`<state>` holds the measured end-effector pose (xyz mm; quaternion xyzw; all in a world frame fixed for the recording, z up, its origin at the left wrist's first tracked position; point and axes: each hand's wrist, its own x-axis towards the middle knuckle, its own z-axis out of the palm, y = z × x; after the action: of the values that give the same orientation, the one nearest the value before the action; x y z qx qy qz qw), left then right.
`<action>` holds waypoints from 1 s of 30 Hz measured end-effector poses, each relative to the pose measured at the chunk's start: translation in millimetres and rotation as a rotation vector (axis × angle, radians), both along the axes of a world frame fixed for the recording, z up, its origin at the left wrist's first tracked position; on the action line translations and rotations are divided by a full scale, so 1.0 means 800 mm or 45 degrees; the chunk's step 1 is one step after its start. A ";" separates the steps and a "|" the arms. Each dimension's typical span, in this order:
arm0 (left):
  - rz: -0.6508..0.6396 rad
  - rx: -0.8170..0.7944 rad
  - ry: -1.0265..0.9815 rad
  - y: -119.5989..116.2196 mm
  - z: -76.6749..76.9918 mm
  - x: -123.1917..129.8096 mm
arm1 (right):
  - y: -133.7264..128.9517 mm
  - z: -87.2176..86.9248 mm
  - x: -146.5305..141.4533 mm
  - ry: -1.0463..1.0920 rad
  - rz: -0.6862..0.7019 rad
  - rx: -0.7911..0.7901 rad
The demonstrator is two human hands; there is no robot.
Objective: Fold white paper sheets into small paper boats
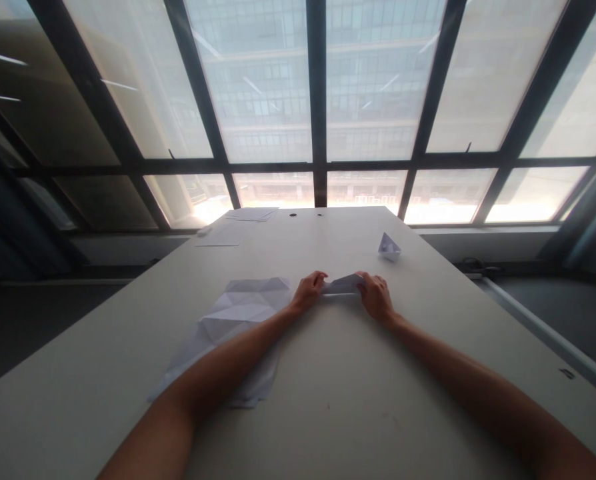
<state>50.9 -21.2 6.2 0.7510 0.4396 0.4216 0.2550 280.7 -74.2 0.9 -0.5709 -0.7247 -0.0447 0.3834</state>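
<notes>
A folded white paper is held between my two hands over the middle of the white table. My left hand pinches its left end, and my right hand grips its right end with the fingers closed. Creased white sheets lie to the left, partly hidden under my left forearm. Beyond my right hand stands a small folded paper piece with a pointed top.
Flat white sheets lie at the far left of the table. Two small dark round spots are near the far edge. Large windows with dark frames rise behind it. Dark curtains hang at both sides.
</notes>
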 end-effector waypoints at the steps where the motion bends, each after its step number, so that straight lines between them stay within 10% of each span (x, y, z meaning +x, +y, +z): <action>1: 0.026 -0.063 -0.070 0.003 0.000 -0.001 | 0.000 0.000 0.000 -0.002 -0.007 0.003; 30: -0.249 -0.306 -0.145 -0.005 0.009 -0.004 | -0.001 -0.002 -0.001 -0.007 0.070 0.002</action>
<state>47.3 -25.2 13.2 0.7291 0.3964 0.3811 0.4075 280.0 -74.6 -1.0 -0.5503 -0.7411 -0.0360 0.3830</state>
